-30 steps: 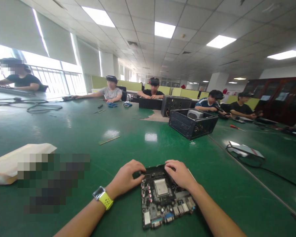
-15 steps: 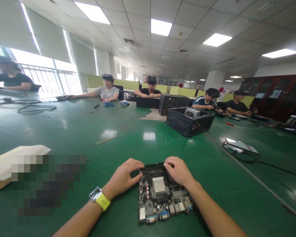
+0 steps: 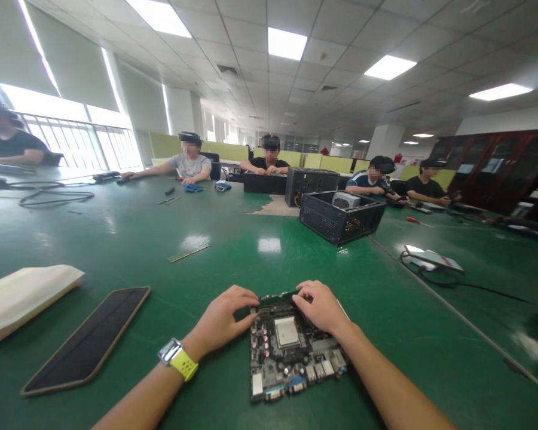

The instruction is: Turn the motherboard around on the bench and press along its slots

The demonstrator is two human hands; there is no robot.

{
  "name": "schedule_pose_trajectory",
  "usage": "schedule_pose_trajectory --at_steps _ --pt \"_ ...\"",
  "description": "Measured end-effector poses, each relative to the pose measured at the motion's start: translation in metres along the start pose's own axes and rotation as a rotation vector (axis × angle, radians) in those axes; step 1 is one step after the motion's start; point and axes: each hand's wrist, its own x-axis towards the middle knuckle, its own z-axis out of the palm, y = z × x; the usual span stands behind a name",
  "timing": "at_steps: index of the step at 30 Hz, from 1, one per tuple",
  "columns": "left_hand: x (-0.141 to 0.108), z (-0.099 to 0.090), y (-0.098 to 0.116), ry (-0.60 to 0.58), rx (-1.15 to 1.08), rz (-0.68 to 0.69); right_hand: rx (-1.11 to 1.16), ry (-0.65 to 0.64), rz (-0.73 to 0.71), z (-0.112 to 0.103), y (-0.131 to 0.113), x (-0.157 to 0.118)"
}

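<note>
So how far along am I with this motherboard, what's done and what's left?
Done: the motherboard lies flat on the green table, out of the open computer case, its square processor area uncovered. In hand: your left hand and right hand both press on a long part at the board's far edge. Left, probably: seating that part, and the case holds no board that I can see.

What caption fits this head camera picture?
Both hands, left hand and right hand, rest on a motherboard's far edge on a green table.

motherboard (image 3: 291,349) far edge: under both hands | fingertips hidden | co-workers' faces blurred
</note>
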Motion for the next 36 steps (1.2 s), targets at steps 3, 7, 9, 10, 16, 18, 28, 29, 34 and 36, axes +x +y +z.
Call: schedule_pose_trajectory --at_steps 3,7,9,10,16,18,28,29,34,36 --pt "0.001 -0.002 0.003 -0.006 0.013 0.002 -0.006 -0.003 -0.009 0.000 0.001 0.000" --pt "0.002 -0.004 0.005 -0.016 0.026 0.005 -0.026 -0.009 0.005 0.001 0.003 0.000" --pt "0.002 -0.003 0.005 -0.020 0.025 0.008 -0.034 -0.011 0.011 0.001 0.004 0.001" --pt "0.002 -0.003 0.004 -0.021 0.024 0.008 -0.037 -0.015 0.010 0.001 0.004 0.001" --pt "0.000 -0.002 0.002 -0.010 0.018 0.016 -0.113 0.019 -0.007 -0.012 -0.014 -0.001" --pt "-0.001 -0.001 0.002 0.008 0.020 0.016 -0.143 0.032 -0.068 -0.017 -0.034 -0.009" --pt "-0.001 0.001 -0.001 0.094 0.029 0.028 -0.231 -0.294 -0.576 0.016 -0.102 -0.062" --pt "-0.001 0.001 -0.002 0.093 0.029 0.026 -0.235 -0.296 -0.568 0.018 -0.101 -0.061" --pt "-0.002 0.001 -0.006 0.094 0.030 0.018 -0.230 -0.317 -0.449 0.009 -0.087 -0.044" --pt "-0.002 0.001 -0.007 0.104 0.031 0.017 -0.251 -0.311 -0.347 0.002 -0.074 -0.033"
